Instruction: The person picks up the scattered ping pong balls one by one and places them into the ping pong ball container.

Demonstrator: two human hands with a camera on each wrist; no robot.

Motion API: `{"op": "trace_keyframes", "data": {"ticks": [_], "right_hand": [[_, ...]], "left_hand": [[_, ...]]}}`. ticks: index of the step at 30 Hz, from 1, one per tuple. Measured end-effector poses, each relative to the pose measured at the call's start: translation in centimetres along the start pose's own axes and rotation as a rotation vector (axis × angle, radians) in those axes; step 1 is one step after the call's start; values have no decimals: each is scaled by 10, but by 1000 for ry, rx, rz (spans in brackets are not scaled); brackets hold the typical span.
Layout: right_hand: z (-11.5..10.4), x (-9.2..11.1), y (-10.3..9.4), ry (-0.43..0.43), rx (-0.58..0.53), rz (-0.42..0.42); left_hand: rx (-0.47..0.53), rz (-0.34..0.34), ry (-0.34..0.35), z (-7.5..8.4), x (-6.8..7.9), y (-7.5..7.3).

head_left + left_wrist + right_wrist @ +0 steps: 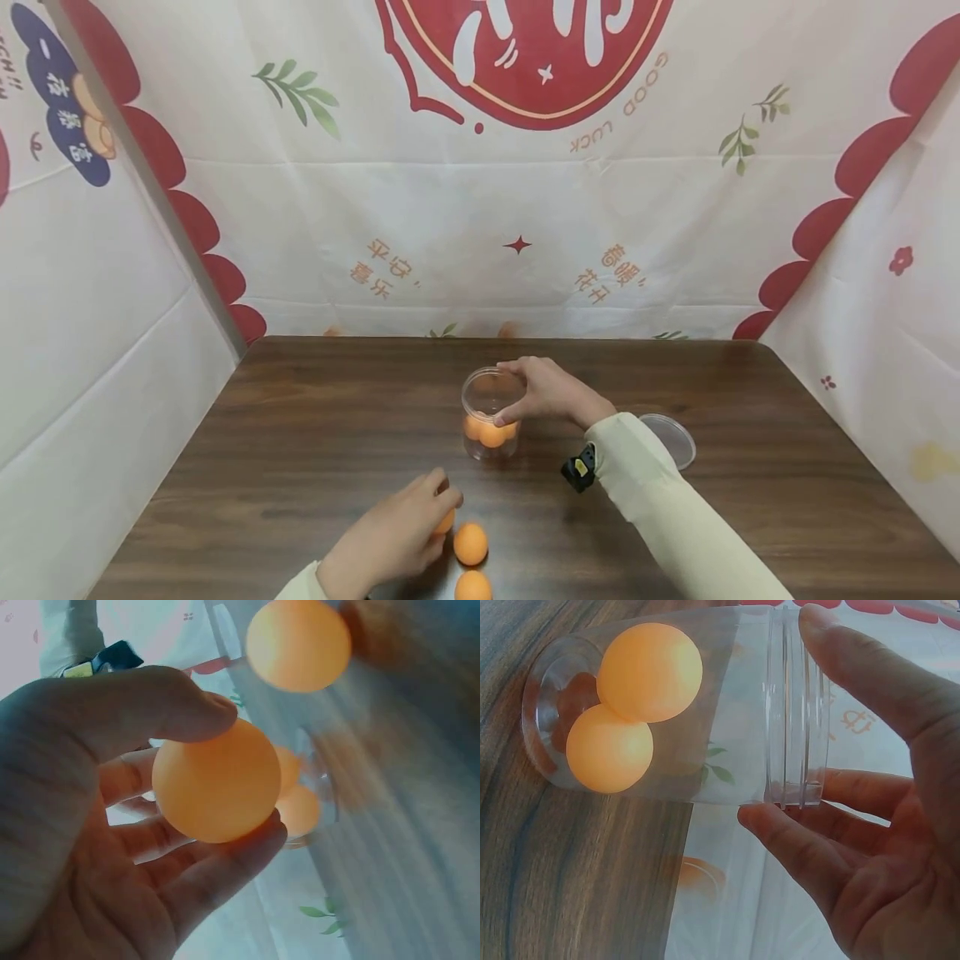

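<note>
My left hand [397,525] pinches an orange ping-pong ball [217,780] between thumb and fingers, low over the table. Two more orange balls, a nearer one [473,586] and a farther one [471,544], lie just right of that hand. Farther back, a clear plastic jar [480,400] stands upright with its top uncovered. Several orange balls [649,673] sit inside, toward its bottom. My right hand [551,392] grips the jar at its rim, thumb on one side and fingers on the other, as the right wrist view shows.
A round clear lid [670,440] lies on the brown wooden table [337,417], right of the jar and partly behind the right sleeve [675,500]. Printed white cloth [450,200] hangs along the table's back and both sides.
</note>
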State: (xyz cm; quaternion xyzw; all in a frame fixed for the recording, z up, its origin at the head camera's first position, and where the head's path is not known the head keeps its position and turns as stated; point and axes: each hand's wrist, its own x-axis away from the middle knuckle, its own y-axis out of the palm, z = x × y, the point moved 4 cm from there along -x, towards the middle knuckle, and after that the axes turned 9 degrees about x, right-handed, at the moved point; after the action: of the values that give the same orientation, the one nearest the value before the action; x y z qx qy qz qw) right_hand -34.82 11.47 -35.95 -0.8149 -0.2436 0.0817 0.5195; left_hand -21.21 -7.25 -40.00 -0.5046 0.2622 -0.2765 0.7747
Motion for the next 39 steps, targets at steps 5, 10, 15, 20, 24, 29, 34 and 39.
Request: {"op": "trace_keyframes", "data": {"ticks": [5,10,15,20,24,29,34,39], "right_hand": [[0,0,3,-3,5,9],[0,0,3,-4,14,20],[2,0,3,1,20,16],[4,1,1,12,15,16],[4,1,3,13,3,10],[1,2,5,15,-12,12],[3,2,4,-11,2,45],[11,3,8,-101,1,109]], "left_hand": [[-68,46,45,4,-11,-10],[-69,61,78,6,-24,-22],[-57,60,74,1,-43,-38],[-84,107,105,-6,-69,-60],[-52,97,92,-15,-89,-66],[32,64,78,-23,-105,-61],[85,36,70,-26,-118,-57],[91,10,48,-29,-126,-55]]}}
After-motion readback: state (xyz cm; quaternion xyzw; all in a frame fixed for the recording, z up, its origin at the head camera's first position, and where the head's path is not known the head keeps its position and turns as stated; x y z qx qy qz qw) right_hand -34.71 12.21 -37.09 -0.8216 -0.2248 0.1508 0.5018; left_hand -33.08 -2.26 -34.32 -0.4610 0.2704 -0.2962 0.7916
